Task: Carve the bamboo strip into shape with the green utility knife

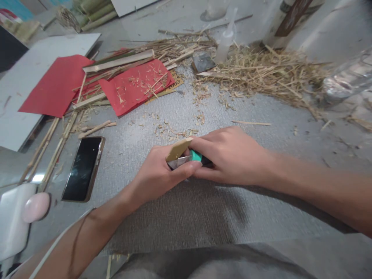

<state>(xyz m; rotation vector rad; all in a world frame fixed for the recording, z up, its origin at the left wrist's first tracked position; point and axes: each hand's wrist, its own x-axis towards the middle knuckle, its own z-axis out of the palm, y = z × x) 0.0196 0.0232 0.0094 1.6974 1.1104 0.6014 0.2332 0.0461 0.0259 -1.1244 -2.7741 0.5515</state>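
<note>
Grey textured mat (180, 217) covers most of the floor, with open room near and right of the hands. Far side's cluttered: straw pile (261, 73), red paper sheets (58, 83), a clear bottle (226, 38), contents unclear. Phone (83, 168) lies left. Left hand (158, 174) grips a bamboo piece (178, 149); right hand (229, 155) is closed on a green-handled knife (195, 157), mid-mat.
</note>
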